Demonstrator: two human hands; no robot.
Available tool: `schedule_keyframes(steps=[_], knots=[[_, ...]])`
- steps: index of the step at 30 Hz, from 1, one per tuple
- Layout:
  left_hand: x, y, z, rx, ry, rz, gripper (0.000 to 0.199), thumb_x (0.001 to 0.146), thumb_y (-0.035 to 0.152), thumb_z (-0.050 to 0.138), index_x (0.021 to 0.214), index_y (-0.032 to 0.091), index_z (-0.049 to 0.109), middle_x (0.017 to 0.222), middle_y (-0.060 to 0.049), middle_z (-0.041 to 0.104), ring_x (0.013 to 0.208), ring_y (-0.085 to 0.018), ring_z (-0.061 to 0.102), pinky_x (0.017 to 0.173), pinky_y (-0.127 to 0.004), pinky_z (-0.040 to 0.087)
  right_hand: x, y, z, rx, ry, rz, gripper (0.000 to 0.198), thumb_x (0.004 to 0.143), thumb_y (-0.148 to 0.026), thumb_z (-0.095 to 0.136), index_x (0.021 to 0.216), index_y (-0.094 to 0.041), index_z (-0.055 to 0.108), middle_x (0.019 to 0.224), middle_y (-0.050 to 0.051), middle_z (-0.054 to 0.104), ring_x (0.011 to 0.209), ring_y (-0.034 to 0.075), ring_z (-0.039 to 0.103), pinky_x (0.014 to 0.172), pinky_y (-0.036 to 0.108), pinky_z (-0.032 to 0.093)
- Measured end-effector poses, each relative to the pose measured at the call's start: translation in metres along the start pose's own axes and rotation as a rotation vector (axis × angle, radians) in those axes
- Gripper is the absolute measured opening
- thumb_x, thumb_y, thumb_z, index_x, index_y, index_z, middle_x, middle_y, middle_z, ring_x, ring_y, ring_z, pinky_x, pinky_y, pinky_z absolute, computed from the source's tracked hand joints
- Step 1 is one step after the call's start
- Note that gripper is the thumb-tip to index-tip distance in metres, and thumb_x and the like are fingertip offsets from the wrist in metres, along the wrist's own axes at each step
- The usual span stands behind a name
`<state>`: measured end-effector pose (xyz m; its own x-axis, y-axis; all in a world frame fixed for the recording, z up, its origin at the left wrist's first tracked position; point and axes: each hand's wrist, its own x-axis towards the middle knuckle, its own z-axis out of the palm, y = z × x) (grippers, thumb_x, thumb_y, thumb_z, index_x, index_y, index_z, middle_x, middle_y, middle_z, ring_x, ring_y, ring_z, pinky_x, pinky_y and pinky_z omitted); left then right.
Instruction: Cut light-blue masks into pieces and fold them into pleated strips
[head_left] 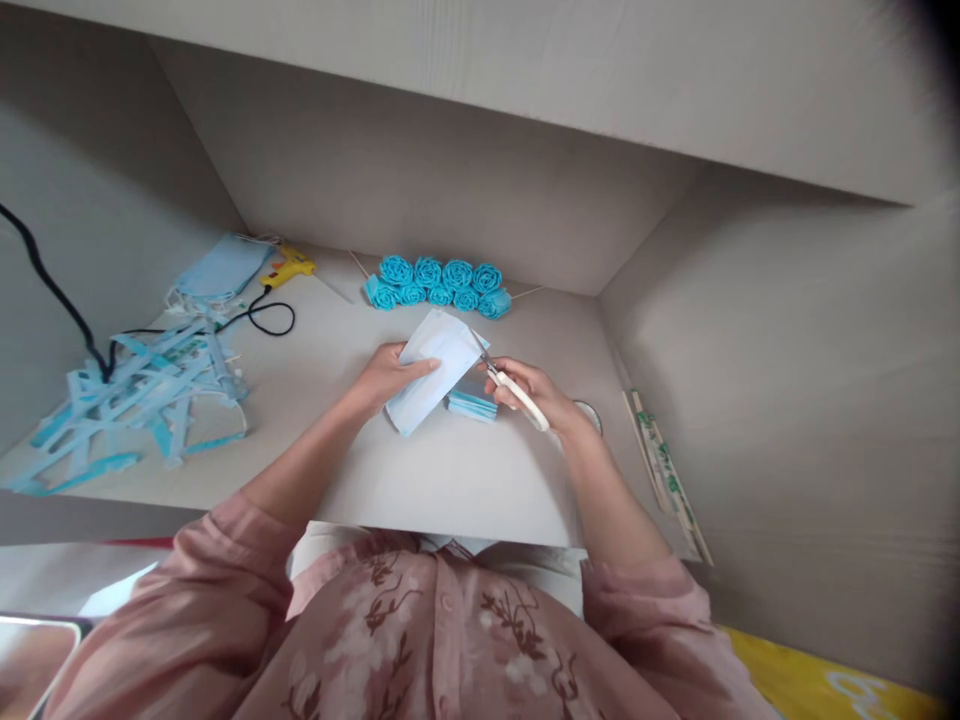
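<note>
My left hand [386, 382] pinches a pale blue face mask [435, 375] by its left side, the thumb lying on top. No ear loops can be made out on it. In my right hand [536, 388] are scissors [523, 397] with white handles. Their blades meet the mask's upper right edge; how far they are apart is hard to see. Just below the mask, a small stack of cut blue pieces [472, 405] lies on the white table [450, 485]. Beyond both hands sit several blue rosettes [441, 283] in two rows.
Blue and white offcut strips [150, 395] are heaped at left. Behind them are a pile of face masks [225, 268] and a yellow glue gun [289, 267] with a black cord. Wrapped sticks [664, 465] lie along the right wall. A round object [591, 414] is partly behind my right wrist.
</note>
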<state>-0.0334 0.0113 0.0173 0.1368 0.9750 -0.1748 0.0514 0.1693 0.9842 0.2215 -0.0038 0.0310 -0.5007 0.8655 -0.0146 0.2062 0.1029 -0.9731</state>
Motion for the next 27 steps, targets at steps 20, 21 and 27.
schedule_keyframes(steps=[20,21,27], knots=[[-0.0001,0.0020,-0.0059,0.075,-0.042,0.006,0.052,0.055,0.053,0.081,0.082,0.012,0.067,0.074,-0.003,0.067,0.064,-0.016,0.059,0.058,-0.025,0.043,-0.0006,-0.0045,-0.0005,0.172,0.020,0.073,0.041,0.072,-0.034,0.074,0.110,-0.017,0.068,0.068,-0.002,0.049,0.055,0.007,0.036,0.048,0.023,0.026],[-0.0002,0.0023,-0.0061,0.074,-0.046,0.012,0.052,0.055,0.053,0.081,0.082,0.012,0.067,0.074,-0.004,0.067,0.065,-0.016,0.060,0.058,-0.025,0.043,-0.0008,-0.0049,-0.0002,0.178,0.024,0.074,0.042,0.072,-0.034,0.074,0.109,-0.017,0.068,0.067,-0.003,0.048,0.055,0.007,0.035,0.047,0.023,0.026],[-0.0003,0.0027,-0.0074,0.051,-0.062,0.019,0.053,0.055,0.053,0.082,0.086,0.011,0.069,0.078,-0.005,0.069,0.068,-0.019,0.062,0.060,-0.027,0.045,-0.0014,-0.0070,0.0016,0.205,0.035,0.083,0.045,0.071,-0.042,0.075,0.107,-0.017,0.070,0.058,-0.005,0.041,0.053,0.008,0.035,0.046,0.023,0.026]])
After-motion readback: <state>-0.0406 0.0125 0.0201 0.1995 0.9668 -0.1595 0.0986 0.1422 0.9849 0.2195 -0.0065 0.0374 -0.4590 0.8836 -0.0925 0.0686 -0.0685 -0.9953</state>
